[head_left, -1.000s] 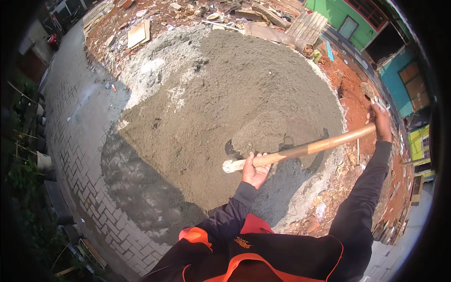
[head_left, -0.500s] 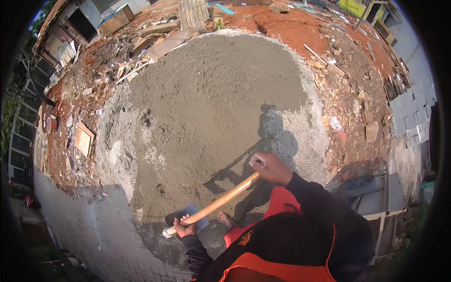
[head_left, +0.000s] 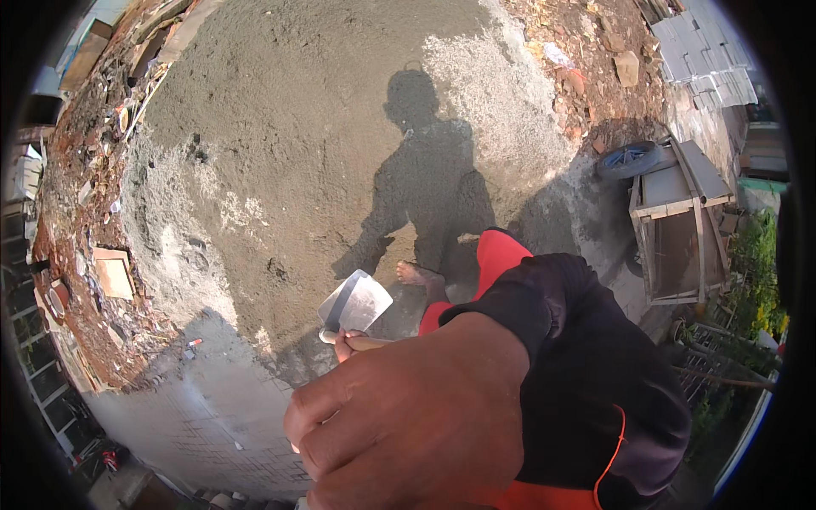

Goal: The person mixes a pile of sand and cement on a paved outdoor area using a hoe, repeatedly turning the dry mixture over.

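Note:
A hoe with a pale metal blade [head_left: 361, 302] and a wooden handle [head_left: 370, 343] is held over the wet concrete [head_left: 280, 102]. My right hand [head_left: 416, 416] is large and close to the view, its fingers curled in a grip along the handle, which it mostly hides. Only a few fingers of my left hand [head_left: 344, 344] show, wrapped round the handle just beside the blade's collar. The rest of that hand and its forearm are hidden behind my right hand. My bare foot [head_left: 418, 274] stands on the concrete close to the blade.
Rubble and a pale board [head_left: 113, 274] lie along the left side. Grey paving [head_left: 204, 408] is at the lower left. On the right stands a cart [head_left: 680, 229] with a blue-rimmed wheel [head_left: 629, 160], near broken bricks. My shadow [head_left: 416, 170] falls across the concrete.
My right hand has risen close to the view and moved toward the lower middle. The blade has turned its flat face into sight. My view has tilted further down.

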